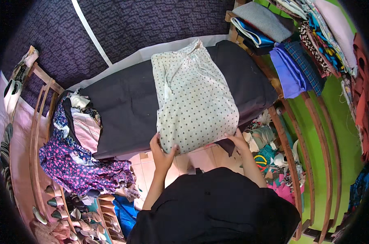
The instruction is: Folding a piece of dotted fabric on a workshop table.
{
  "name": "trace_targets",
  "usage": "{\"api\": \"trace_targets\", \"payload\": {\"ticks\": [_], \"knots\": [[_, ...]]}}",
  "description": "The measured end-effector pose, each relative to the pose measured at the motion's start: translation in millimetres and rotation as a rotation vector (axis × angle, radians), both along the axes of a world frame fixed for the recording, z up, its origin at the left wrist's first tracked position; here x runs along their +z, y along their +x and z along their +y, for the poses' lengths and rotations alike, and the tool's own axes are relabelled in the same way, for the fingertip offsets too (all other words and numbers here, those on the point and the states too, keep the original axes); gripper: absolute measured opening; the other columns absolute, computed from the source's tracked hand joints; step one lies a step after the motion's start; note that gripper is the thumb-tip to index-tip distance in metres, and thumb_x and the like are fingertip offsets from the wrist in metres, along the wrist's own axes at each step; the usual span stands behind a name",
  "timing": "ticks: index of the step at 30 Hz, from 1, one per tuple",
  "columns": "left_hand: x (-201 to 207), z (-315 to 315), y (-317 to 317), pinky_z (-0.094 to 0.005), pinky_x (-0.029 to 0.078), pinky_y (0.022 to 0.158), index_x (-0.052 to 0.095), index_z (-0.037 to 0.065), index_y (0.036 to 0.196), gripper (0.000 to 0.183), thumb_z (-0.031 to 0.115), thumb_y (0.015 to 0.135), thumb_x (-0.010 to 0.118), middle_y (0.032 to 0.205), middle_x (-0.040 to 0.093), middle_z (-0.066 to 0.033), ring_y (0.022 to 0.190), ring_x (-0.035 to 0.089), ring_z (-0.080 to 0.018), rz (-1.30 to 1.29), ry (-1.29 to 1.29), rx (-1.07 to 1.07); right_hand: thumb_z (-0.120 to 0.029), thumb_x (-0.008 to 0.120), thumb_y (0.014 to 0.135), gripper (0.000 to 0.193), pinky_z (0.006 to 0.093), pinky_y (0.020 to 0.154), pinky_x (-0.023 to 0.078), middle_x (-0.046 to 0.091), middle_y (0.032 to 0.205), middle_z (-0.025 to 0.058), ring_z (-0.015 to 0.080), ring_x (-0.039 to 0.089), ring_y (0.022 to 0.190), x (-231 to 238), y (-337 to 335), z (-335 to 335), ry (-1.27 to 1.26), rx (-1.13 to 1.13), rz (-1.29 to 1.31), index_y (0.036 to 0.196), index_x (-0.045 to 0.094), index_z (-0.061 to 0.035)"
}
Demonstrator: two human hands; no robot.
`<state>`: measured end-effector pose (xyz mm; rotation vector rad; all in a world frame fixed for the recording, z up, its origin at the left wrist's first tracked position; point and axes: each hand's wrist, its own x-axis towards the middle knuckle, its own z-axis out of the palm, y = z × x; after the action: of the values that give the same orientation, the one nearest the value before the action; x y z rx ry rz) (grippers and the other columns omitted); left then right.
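A pale garment (194,97) with dark polka dots lies flat on the dark bed cover (127,110). Its narrower, gathered end points to the far side and its wide edge faces me. My left hand (162,154) grips the near left corner, with the thumb on top of the cloth. At the near right corner, my right hand (238,141) holds the edge between thumb and fingers. Fingers beneath the cloth are hidden on both sides. The near edge hangs slightly past the side of the bed.
A heap of clothes with a purple floral piece (76,166) lies at the bed's left end. Wooden rails (288,150) stand at the right, with folded fabrics (262,24) above and piled clothes (270,158) below. Shoes (87,227) fill a rack at lower left.
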<state>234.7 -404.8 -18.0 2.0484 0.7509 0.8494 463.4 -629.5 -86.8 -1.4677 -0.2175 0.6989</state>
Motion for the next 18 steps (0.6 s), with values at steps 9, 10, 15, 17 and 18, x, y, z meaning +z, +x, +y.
{"api": "trace_targets", "payload": {"ticks": [9,10,15,17,18], "knots": [[-43,-12,-28,-0.0573,0.017,0.091,0.047,0.027,0.119,0.063,0.012,0.061,0.068,0.130,0.034,-0.0162,0.121,0.031,-0.0338,0.322,0.707,0.023,-0.013,0.060,0.078,0.041,0.0340,0.087,0.040,0.054,0.109,0.0046,0.0203,0.050,0.102,-43,7,-16,0.339,-0.027,0.523,0.115,0.045,-0.0049],[-35,-12,-26,-0.0576,0.017,0.091,0.047,0.027,0.119,0.064,0.011,0.060,0.067,0.129,0.036,-0.0139,0.121,0.032,-0.0306,0.348,0.713,0.011,-0.012,0.060,0.078,0.034,0.0335,0.083,0.041,0.055,0.103,0.0043,0.0197,0.052,0.096,-34,3,-16,0.313,-0.062,0.419,0.109,0.048,-0.0055],[-9,-8,-31,-0.0560,0.010,0.096,0.049,0.020,0.117,0.064,0.005,0.057,0.065,0.123,0.045,-0.0086,0.117,0.041,-0.0227,0.353,0.734,-0.048,-0.010,0.065,0.072,0.051,0.0291,0.081,0.040,0.051,0.106,0.0088,0.0178,0.049,0.096,39,-9,-30,0.228,0.000,0.068,0.116,0.039,-0.0030],[11,-2,-28,-0.0585,0.004,0.098,0.051,0.013,0.113,0.055,0.002,0.060,0.061,0.112,0.054,-0.0078,0.108,0.049,-0.0206,0.248,0.760,-0.097,-0.004,0.063,0.070,0.060,0.0280,0.085,0.038,0.044,0.116,0.0121,0.0182,0.046,0.102,60,4,-33,0.113,-0.122,-0.300,0.122,0.033,-0.0016],[28,2,-32,-0.0591,0.002,0.098,0.051,0.011,0.111,0.050,0.002,0.062,0.059,0.108,0.056,-0.0083,0.105,0.051,-0.0217,0.229,0.778,-0.094,-0.001,0.059,0.071,0.061,0.0275,0.085,0.038,0.042,0.118,0.0112,0.0184,0.045,0.102,91,-1,-27,0.225,-0.144,-0.479,0.125,0.031,-0.0035]]}}
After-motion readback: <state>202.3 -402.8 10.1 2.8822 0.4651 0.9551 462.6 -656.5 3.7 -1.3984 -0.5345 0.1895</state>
